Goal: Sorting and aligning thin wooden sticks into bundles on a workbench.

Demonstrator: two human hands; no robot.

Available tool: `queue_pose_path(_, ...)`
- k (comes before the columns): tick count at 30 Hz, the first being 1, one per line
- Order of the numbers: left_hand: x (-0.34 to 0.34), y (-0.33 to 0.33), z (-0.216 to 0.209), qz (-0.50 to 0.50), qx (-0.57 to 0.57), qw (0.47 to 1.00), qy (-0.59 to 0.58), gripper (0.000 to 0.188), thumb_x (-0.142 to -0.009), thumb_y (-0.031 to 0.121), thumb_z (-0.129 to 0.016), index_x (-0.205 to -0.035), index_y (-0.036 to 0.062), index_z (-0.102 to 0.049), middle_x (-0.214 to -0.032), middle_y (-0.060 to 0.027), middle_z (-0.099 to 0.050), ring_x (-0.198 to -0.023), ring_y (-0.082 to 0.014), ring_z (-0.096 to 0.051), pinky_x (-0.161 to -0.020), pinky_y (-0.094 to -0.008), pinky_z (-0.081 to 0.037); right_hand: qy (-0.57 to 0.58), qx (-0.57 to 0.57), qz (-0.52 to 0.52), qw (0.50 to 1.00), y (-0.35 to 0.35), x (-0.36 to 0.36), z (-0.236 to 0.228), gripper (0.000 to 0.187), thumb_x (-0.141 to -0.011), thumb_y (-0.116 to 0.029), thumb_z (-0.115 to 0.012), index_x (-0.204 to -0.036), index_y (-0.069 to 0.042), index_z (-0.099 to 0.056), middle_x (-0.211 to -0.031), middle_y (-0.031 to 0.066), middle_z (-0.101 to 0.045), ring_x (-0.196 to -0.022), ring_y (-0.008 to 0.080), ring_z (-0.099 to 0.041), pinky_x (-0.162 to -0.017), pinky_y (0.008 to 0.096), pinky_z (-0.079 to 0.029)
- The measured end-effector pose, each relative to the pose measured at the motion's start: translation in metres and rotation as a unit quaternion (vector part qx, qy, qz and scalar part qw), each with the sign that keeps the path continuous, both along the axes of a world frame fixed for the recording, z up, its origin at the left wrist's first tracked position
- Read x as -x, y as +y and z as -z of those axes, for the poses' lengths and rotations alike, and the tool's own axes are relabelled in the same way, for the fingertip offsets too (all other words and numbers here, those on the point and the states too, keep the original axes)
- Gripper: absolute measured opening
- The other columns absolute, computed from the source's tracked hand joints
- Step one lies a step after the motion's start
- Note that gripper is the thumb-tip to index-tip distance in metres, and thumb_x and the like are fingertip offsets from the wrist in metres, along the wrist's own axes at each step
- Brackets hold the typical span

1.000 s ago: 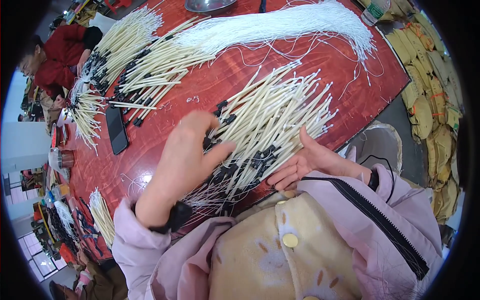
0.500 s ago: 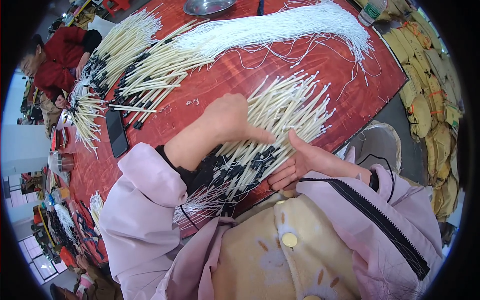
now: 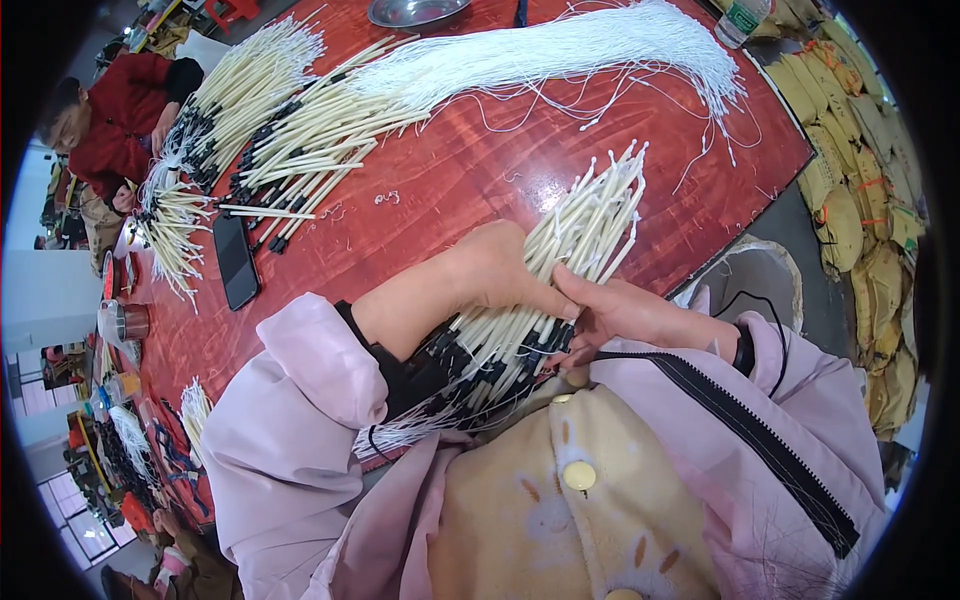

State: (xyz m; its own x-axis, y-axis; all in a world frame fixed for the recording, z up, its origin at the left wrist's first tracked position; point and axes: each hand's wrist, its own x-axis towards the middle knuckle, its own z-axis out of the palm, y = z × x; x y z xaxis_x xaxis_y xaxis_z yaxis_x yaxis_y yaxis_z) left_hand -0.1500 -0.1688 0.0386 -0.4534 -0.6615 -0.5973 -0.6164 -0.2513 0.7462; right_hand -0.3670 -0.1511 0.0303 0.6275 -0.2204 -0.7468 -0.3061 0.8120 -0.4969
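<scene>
Between my two hands is a bundle of cream-coloured sticks [image 3: 590, 225], with white cord loops at the far ends and black pieces at the near ends. My left hand [image 3: 500, 275] wraps round the bundle from the left, its thumb stretched over the top. My right hand [image 3: 620, 310] closes on the right side, its thumb tip close to my left thumb. White strings [image 3: 395, 438] trail from the black ends toward my body. The undersides of both hands, with most fingers, are hidden.
The red table [image 3: 420, 190] carries more piles of sticks [image 3: 310, 150], a long hank of white cords [image 3: 570, 50], a black phone [image 3: 235, 262] and a metal bowl [image 3: 418, 10]. A person in dark red [image 3: 125, 110] sits at the far left. Yellowish sacks [image 3: 850, 190] are stacked at the right.
The spread-out sticks are now squeezed into a narrower, tighter bundle. My hands have come closer together round it, with the left moving slightly right and nearer to me.
</scene>
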Motion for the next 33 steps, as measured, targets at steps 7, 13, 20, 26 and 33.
queue_pose_path(7, -0.003, 0.003, 0.002, -0.024, -0.035, 0.996, 0.083, 0.065, -0.061, 0.048, -0.089, -0.101, -0.0017, -0.077, -0.091, -0.0172, -0.075, -0.082, -0.0258, -0.073, -0.078, -0.0373, -0.057, -0.005, 0.013, -0.019, 1.000, -0.002, -0.001, 0.006, 0.071, -0.094, -0.070, -0.056, -0.118, -0.004, -0.063, -0.096, 0.0091, -0.069, -0.080, 0.0174, -0.069, -0.072, 0.0320, -0.057)
queue_pose_path(13, 0.002, 0.013, -0.011, 0.020, 0.076, 0.995, -0.059, 0.064, -0.063, 0.052, -0.085, -0.100, -0.0001, -0.076, -0.093, -0.0215, -0.074, -0.090, -0.0333, -0.073, -0.083, -0.0407, -0.057, -0.002, 0.017, -0.003, 1.000, 0.001, -0.002, 0.007, 0.061, -0.094, -0.064, -0.062, -0.116, -0.007, -0.065, -0.087, 0.0042, -0.066, -0.068, 0.0122, -0.062, -0.067, 0.0290, -0.057)
queue_pose_path(20, 0.001, 0.023, -0.017, -0.001, 0.069, 0.996, -0.050, 0.066, -0.064, 0.054, -0.084, -0.100, -0.0008, -0.076, -0.094, -0.0235, -0.073, -0.091, -0.0365, -0.073, -0.084, -0.0419, -0.057, 0.000, 0.031, 0.011, 0.999, 0.006, -0.007, 0.008, 0.052, -0.095, -0.059, -0.066, -0.112, -0.009, -0.066, -0.087, 0.0031, -0.068, -0.064, 0.0102, -0.062, -0.061, 0.0259, -0.055)
queue_pose_path(26, -0.002, 0.025, -0.013, -0.013, -0.028, 0.998, -0.048, 0.054, -0.073, 0.039, -0.086, -0.112, 0.0039, -0.074, -0.095, -0.0136, -0.075, -0.087, -0.0230, -0.072, -0.083, -0.0357, -0.056, 0.009, 0.040, 0.013, 0.999, 0.007, -0.006, 0.019, 0.049, -0.096, -0.057, -0.065, -0.110, -0.010, -0.066, -0.083, 0.0008, -0.068, -0.064, 0.0088, -0.061, -0.060, 0.0237, -0.052)
queue_pose_path(33, -0.003, 0.035, 0.012, -0.154, -0.174, 0.965, 0.125, 0.060, -0.061, 0.029, -0.092, -0.110, -0.0012, -0.075, -0.098, -0.0152, -0.074, -0.087, -0.0238, -0.073, -0.081, -0.0350, -0.058, 0.010, 0.054, 0.006, 0.998, 0.006, -0.005, 0.022, 0.047, -0.097, -0.056, -0.064, -0.110, -0.011, -0.066, -0.081, -0.0007, -0.067, -0.064, 0.0079, -0.059, -0.060, 0.0224, -0.050)
